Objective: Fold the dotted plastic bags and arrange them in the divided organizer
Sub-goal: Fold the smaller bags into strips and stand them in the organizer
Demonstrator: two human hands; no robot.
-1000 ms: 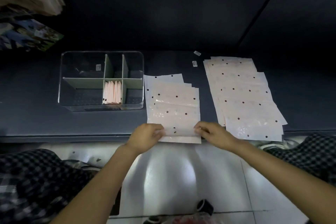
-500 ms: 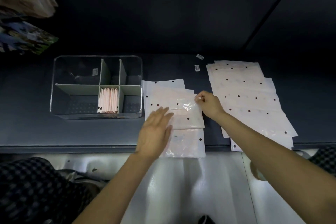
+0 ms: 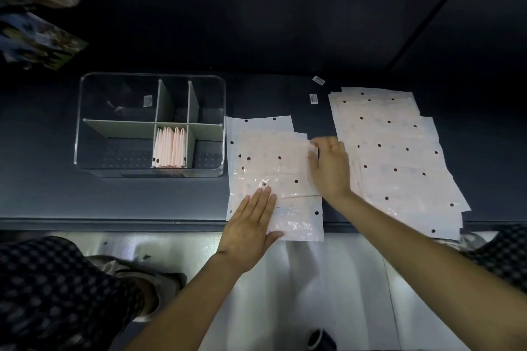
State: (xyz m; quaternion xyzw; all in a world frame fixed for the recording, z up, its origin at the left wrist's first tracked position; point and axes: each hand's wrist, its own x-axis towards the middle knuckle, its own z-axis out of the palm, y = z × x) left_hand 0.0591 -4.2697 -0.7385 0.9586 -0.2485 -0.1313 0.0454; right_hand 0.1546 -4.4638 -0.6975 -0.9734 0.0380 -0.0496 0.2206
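Clear organizer (image 3: 85,122): folded bags (image 3: 170,148) in near-middle cell (upright); hands flat on bag (image 3: 273,162).

One head-worn camera looks steeply down, close over the work surface (image 3: 114,202).

Both hands (image 3: 288,194) flat on dotted bag (image 3: 273,162)

One organizer (image 3: 151,125), two bag stacks (image 3: 271,168) (image 3: 396,157), two labels (image 3: 318,80) (image 3: 313,99), two hands (image 3: 251,232) (image 3: 330,167).
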